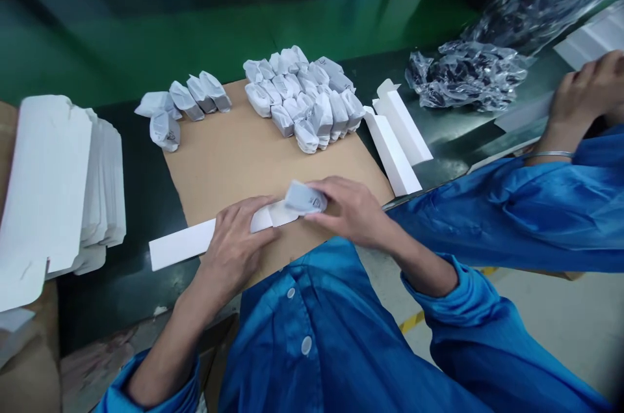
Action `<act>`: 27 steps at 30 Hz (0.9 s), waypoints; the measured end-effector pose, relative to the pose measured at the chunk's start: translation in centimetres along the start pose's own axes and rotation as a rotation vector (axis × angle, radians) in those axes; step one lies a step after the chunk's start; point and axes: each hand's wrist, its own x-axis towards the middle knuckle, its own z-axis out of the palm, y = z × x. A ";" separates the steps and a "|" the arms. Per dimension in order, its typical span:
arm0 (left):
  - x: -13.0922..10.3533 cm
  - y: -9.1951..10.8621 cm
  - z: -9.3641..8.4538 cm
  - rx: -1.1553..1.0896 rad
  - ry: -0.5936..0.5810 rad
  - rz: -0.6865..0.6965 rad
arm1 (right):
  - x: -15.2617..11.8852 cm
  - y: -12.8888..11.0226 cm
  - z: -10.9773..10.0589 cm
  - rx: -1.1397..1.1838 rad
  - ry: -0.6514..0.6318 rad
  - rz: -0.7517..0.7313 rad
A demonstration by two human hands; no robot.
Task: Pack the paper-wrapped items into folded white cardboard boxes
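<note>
My left hand is wrapped round a long white box, whose flap end points right. Between the thumb and fingers of my right hand is a small item in pale wrapping, held at the box's flap end. Both are over a brown cardboard sheet. Many similar wrapped items stand in a cluster at the sheet's back right, and several more lie at its back left corner.
Flat white cartons are stacked at the left. Two white boxes lie right of the sheet. Clear plastic bags are at the back right. Another person's hand and blue sleeve are at the right edge.
</note>
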 end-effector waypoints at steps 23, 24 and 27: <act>-0.4 3.0 0.8 0.104 0.390 -0.103 | 2.3 -3.7 0.4 0.754 0.105 0.270; -0.4 3.5 0.3 0.109 0.389 -0.075 | 2.2 -2.1 -1.8 0.626 0.115 0.277; -0.6 4.3 -0.4 0.076 0.380 -0.088 | 2.0 3.6 -7.9 0.261 0.090 0.310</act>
